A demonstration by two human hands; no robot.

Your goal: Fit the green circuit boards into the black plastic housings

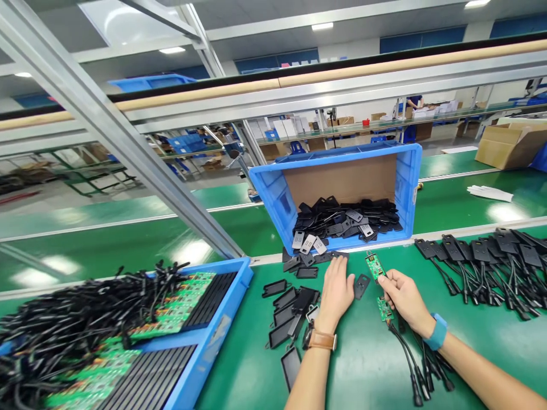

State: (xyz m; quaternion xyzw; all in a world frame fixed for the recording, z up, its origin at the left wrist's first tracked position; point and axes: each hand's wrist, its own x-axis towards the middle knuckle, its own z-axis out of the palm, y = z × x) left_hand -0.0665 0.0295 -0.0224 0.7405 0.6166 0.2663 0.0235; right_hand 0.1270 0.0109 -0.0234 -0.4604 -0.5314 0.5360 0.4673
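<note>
My right hand (401,296) pinches a green circuit board (374,265) between thumb and fingers, above the green work surface. A second green circuit board (384,308) with black cables (405,361) lies just below that hand. My left hand (337,289) reaches forward, its fingers stretched out and its thumb apart. Its fingertips touch a black plastic cover (341,255) at the front of the tipped blue bin. Another flat black cover (362,286) lies between my hands. Left of my left wrist are several open black casings (282,316).
The blue bin (333,248) on its side holds many black covers. At left, a blue tray (226,324) carries boards with cables. Finished-looking black units with cables (481,253) lie at right. A metal post (171,188) rises at left; a white glove (489,193) lies behind.
</note>
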